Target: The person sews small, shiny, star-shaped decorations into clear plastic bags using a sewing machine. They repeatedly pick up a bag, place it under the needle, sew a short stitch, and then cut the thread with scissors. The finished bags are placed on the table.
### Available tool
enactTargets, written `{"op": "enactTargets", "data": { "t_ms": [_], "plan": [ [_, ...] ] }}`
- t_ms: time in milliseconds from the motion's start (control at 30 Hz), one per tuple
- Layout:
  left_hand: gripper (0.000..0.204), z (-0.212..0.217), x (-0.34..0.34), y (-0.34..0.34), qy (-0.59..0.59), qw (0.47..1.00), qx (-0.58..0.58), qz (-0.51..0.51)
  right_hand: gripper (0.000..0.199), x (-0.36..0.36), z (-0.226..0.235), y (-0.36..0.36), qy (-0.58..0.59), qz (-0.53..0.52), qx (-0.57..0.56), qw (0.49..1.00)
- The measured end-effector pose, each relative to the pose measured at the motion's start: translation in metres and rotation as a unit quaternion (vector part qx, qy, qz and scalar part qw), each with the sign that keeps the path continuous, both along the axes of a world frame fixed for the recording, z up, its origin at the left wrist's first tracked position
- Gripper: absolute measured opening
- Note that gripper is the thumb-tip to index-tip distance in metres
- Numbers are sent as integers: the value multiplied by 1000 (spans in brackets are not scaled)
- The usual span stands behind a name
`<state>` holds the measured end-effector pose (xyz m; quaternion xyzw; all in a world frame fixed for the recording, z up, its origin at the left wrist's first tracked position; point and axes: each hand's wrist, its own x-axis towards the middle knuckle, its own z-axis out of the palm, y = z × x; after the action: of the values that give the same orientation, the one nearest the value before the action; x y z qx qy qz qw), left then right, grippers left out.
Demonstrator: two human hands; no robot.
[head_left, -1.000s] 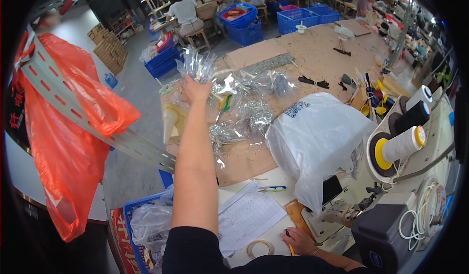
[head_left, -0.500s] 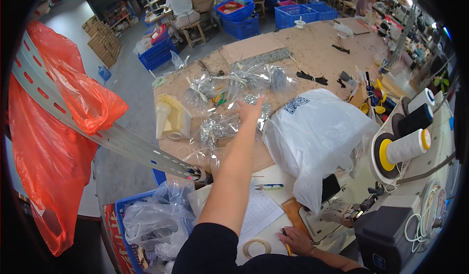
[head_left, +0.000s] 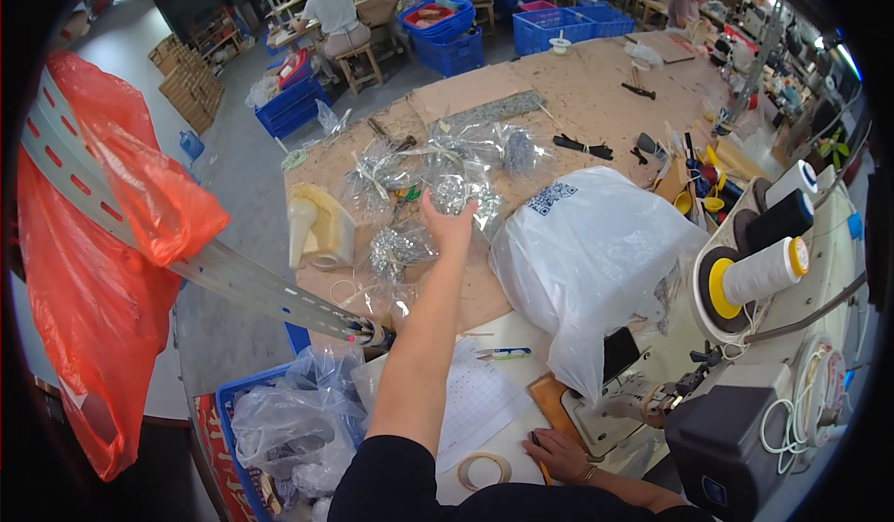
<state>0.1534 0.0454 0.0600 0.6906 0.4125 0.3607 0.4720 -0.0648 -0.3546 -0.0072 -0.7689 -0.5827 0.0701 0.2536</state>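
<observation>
My left hand (head_left: 449, 226) reaches across the brown worktable, fingers and thumb spread at the near side of a clear plastic bag of silvery shiny pieces (head_left: 456, 189). Whether the fingertips press on the bag is hard to see. Nearer to me lies another clear bag of silver pieces (head_left: 396, 250), and farther off are more tied clear bags (head_left: 375, 179). Down by the sewing machine (head_left: 619, 406), my right hand (head_left: 562, 455) rests with its fingers closed around a slim black and orange tool, mostly hidden by the hand.
A large white plastic bag (head_left: 596, 252) bulges right of my left arm. Thread cones (head_left: 764, 275) stand at the right. A slotted metal post (head_left: 270, 284) with a red bag (head_left: 93, 317) crosses the left side. A tape roll (head_left: 484, 471) and paper (head_left: 475, 410) lie near me.
My left hand has shifted a little left over the silver bag, and its thumb and fingers are spread wider. The whole view has moved slightly. My right hand stays in place.
</observation>
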Motion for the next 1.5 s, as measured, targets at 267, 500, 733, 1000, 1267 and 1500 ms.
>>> {"op": "enactTargets", "data": {
  "t_ms": [267, 500, 733, 1000, 1267, 1500],
  "plan": [
    [93, 101, -85, -21, -336, 922, 48, -186, 34, -1, 3, -1, -5, -4, 29, 1000],
    [94, 171, -248, -125, -233, 954, 11, -187, 31, -4, 2, -2, 41, 5, 70, 997],
    [86, 25, -362, -152, 153, 961, 121, -197, 30, -26, 21, -54, 33, -79, 137, 987],
    [48, -10, -444, -285, 126, 918, 258, -272, 31, -70, 13, -99, 93, -64, 124, 986],
    [31, -14, -468, -332, 230, 934, -81, -260, 28, -100, 44, -88, 229, -83, 160, 957],
    [27, 49, -452, -334, -245, 760, -601, -42, 28, -107, 101, -71, 376, -51, 226, 897]
  ]
}}
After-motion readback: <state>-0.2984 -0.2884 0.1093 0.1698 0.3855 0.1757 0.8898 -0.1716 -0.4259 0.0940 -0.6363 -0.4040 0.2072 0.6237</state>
